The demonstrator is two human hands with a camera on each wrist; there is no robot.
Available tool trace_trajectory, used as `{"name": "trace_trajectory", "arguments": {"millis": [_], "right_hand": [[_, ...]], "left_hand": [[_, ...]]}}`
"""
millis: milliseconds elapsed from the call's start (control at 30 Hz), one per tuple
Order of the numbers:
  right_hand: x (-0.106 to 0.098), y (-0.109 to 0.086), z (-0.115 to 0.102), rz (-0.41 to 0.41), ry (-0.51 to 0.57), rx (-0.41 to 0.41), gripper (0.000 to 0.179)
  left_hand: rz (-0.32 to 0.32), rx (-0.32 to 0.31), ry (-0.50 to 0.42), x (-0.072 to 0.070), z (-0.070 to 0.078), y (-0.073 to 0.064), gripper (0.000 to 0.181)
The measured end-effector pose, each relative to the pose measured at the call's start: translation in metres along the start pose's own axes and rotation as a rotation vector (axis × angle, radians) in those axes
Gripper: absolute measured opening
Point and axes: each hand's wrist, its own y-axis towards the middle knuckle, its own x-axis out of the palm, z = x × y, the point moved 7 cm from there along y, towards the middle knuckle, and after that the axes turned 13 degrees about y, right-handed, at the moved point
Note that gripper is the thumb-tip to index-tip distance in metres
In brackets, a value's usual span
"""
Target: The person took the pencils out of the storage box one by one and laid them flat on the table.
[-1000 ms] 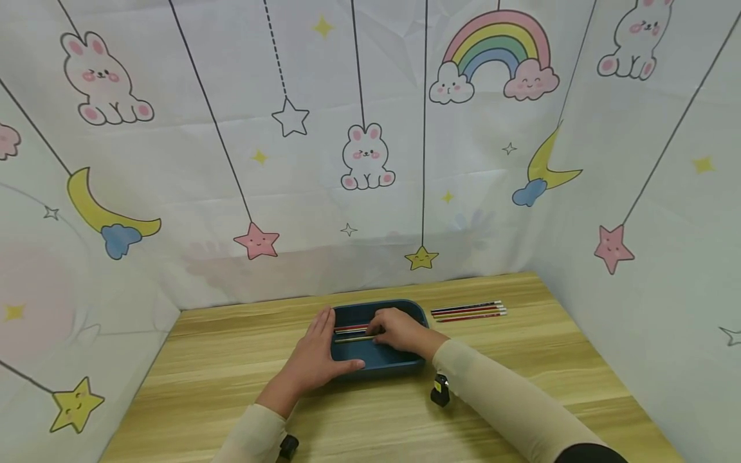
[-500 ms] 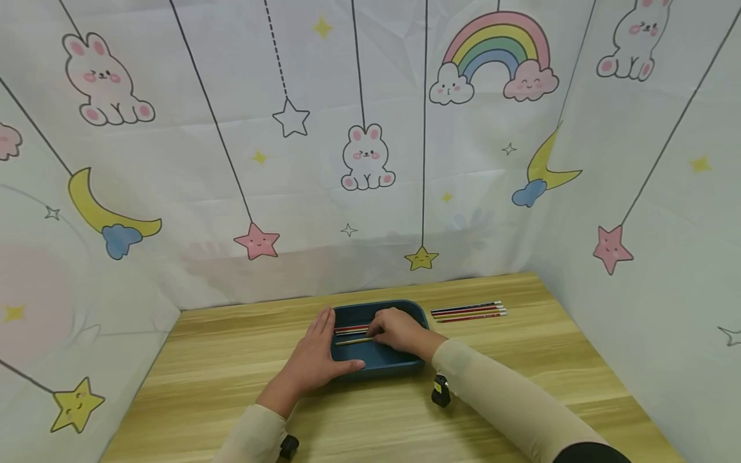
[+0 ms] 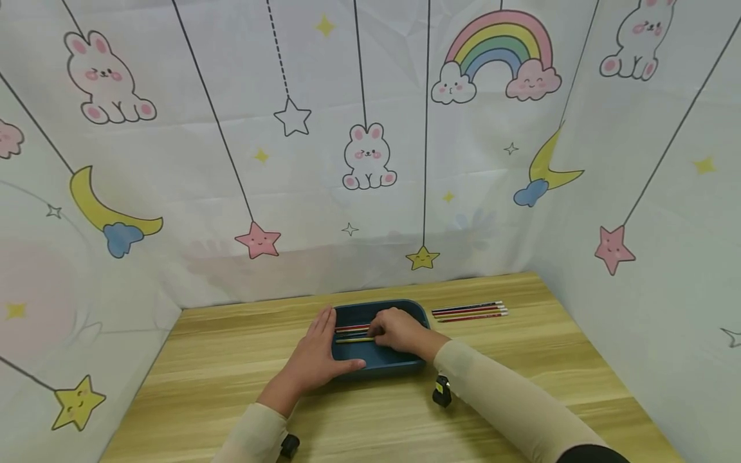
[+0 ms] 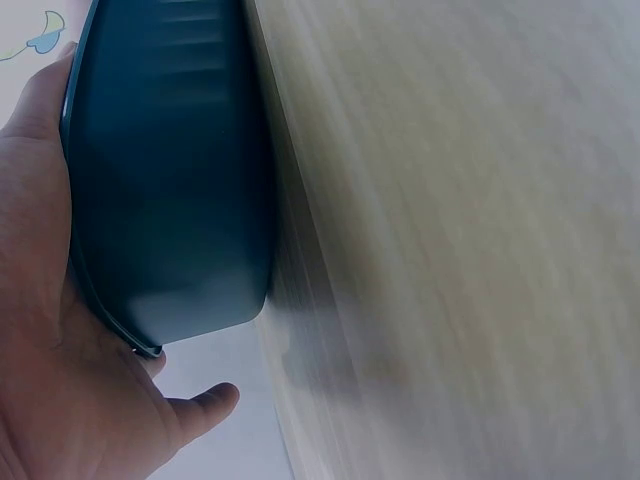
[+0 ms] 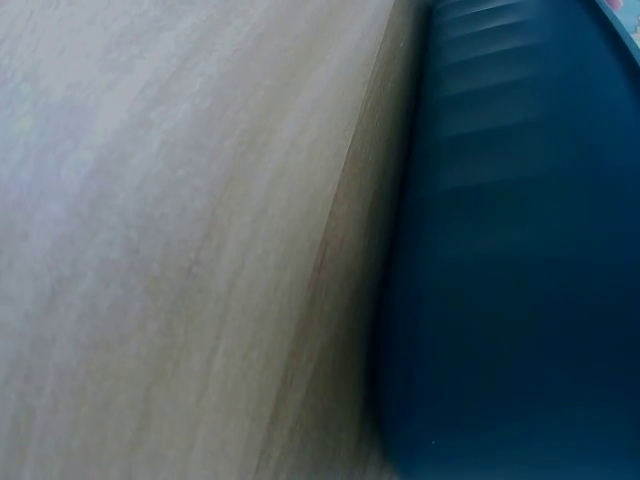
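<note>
L hand [image 3: 316, 360], fingers straight, vs. tray [image 3: 384, 369] rim; R hand [image 3: 399, 331] pinches yellow pencil [image 3: 354, 340]. Prob. best: lay low, parallel w/ pencils behind [image 3: 353, 328].

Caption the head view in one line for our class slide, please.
Left hand on a blue tray, right hand at the pencils inside it, and more pencils beside it on the wood-grain table.

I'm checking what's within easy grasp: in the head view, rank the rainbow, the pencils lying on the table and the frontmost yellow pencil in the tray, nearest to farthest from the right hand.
1. Yellow pencil: in the tray, its right end at the right hand.
2. Pencils: on the table, right of the tray.
3. Rainbow: high on the backdrop.
</note>
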Motion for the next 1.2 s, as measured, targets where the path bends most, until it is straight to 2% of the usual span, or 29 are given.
{"name": "trace_trajectory", "arguments": {"millis": [600,933,1200], "right_hand": [[-0.014,-0.006,-0.010,0.010,0.141,-0.049,0.015],[-0.033,-0.013,-0.016,-0.018,0.189,-0.047,0.019],[-0.059,-0.032,-0.014,-0.067,0.313,-0.036,0.022]], "left_hand": [[0.001,-0.006,-0.008,0.000,0.000,0.000,0.136],[-0.001,-0.007,0.008,0.002,-0.003,0.002,0.139],[-0.005,-0.015,0.011,0.002,-0.002,0.001,0.140]]}}
